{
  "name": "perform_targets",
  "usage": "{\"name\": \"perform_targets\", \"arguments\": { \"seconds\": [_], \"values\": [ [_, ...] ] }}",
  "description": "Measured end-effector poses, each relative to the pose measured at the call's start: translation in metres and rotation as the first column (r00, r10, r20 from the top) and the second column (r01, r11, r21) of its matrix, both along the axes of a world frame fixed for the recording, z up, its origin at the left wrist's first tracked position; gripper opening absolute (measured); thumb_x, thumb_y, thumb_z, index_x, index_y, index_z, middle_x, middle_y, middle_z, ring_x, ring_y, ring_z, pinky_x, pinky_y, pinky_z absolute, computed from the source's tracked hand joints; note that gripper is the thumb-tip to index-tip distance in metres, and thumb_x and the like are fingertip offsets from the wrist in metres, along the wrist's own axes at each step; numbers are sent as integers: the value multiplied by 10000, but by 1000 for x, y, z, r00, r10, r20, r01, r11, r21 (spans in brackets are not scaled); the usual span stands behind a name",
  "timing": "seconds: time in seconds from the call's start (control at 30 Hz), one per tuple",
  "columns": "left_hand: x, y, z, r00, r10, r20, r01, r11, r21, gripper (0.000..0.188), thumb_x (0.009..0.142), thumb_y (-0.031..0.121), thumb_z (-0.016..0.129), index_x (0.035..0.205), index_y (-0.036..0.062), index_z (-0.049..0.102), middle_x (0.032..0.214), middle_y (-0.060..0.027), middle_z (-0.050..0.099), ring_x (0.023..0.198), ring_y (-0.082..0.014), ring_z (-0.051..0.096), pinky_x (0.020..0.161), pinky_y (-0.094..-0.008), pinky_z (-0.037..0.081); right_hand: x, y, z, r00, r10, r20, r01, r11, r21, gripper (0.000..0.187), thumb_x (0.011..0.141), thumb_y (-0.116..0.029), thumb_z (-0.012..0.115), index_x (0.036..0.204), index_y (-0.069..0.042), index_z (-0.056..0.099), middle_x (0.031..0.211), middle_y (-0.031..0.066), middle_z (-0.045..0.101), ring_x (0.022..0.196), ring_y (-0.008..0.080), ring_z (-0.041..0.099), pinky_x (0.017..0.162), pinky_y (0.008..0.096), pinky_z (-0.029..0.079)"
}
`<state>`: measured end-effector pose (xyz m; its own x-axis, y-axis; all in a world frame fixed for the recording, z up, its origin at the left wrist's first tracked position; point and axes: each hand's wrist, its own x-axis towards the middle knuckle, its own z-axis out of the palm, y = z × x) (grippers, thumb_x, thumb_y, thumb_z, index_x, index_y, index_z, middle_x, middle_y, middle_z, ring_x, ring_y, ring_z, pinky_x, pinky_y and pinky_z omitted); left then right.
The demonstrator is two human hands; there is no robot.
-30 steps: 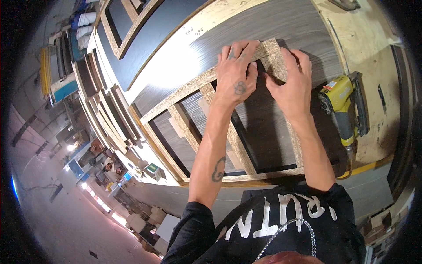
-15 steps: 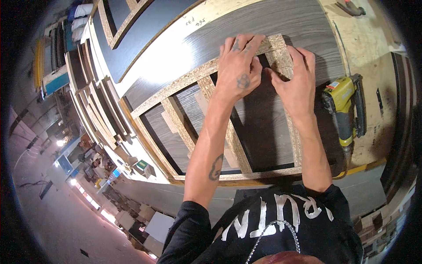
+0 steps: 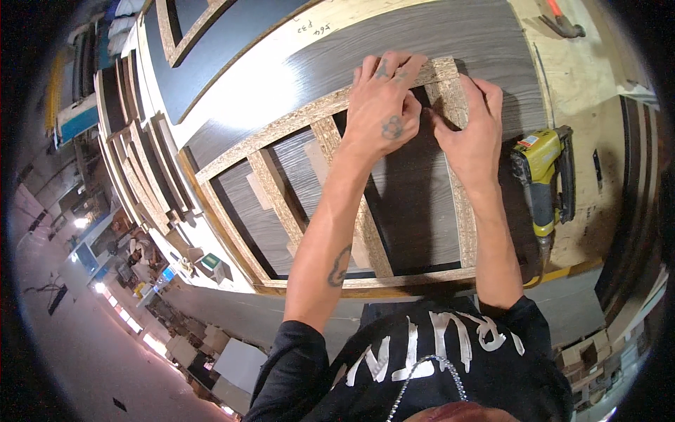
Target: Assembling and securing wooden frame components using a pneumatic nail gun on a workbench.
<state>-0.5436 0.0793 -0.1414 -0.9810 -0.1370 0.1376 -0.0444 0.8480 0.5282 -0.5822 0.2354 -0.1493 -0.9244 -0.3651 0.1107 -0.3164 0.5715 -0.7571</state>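
Observation:
A ladder-like chipboard frame (image 3: 264,138) lies on a dark wood-grain panel (image 3: 485,32). My left hand (image 3: 383,105) is closed over its far rail near the right corner, fingers curled past the far edge and thumb on the near side. At that same corner, my right hand (image 3: 474,130) grips the right end piece (image 3: 448,98) of the frame, thumb on its inner side and fingers on its outer side. Part of the rail is hidden under my left hand. A yellow-and-black nail gun (image 3: 540,172) rests to the right of my right forearm.
A hammer (image 3: 562,27) with an orange handle lies at the far right on the plywood tabletop (image 3: 576,77). Another chipboard frame (image 3: 184,49) sits on a dark panel at the far left. Stacked wood strips (image 3: 144,165) and a small green box (image 3: 211,261) are at the left.
My view has shifted slightly, so the frame and nail gun appear a little farther left. Both hands keep their hold at the frame's far right corner.

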Motion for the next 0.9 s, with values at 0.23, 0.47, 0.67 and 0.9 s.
{"name": "perform_targets", "arguments": {
  "seconds": [0.23, 0.47, 0.67, 0.9],
  "values": [
    [2, -1, 1, 994, 67, 83, -68, 998, 3, 523, 746, 61, 560, 1266, 96, 600, 1152, -129, 577, 1031, -336, 501, 926, -454, 454, 0, -3, -1, 1000, 21, -9, -21, 999, 43, 642, 651, -77, 831, 1230, 29, 574, 1198, 188, 517, 1124, 373, 528, 956, 427, 456],
    [0, 17, -2, 986, 159, -48, -156, 986, 60, 366, 928, 257, 517, 1196, 32, 626, 1128, -176, 594, 1090, -361, 514, 1025, -518, 347, -3, 6, 1, 996, 75, 41, -78, 994, 74, 644, 684, -35, 757, 1290, 14, 544, 1263, 215, 491, 1178, 395, 508, 1023, 434, 424],
    [3, 26, -13, 975, 180, -133, -184, 983, -17, 461, 889, 386, 592, 1170, 22, 626, 1126, -174, 580, 1082, -355, 502, 1055, -509, 322, 6, 15, 28, 992, 101, 70, -108, 989, 99, 612, 875, -147, 709, 1394, 39, 442, 1313, 247, 485, 1201, 387, 517, 1026, 430, 427],
    [9, 22, -11, 970, 202, -139, -215, 972, -92, 710, 803, 590, 685, 1208, 12, 605, 1144, -152, 583, 1124, -337, 481, 1068, -490, 303, 32, 120, 76, 985, -76, -157, 130, 922, 365, 640, 836, -116, 778, 1369, 50, 465, 1284, 242, 530, 1194, 370, 537, 982, 466, 462]
  ]
}}
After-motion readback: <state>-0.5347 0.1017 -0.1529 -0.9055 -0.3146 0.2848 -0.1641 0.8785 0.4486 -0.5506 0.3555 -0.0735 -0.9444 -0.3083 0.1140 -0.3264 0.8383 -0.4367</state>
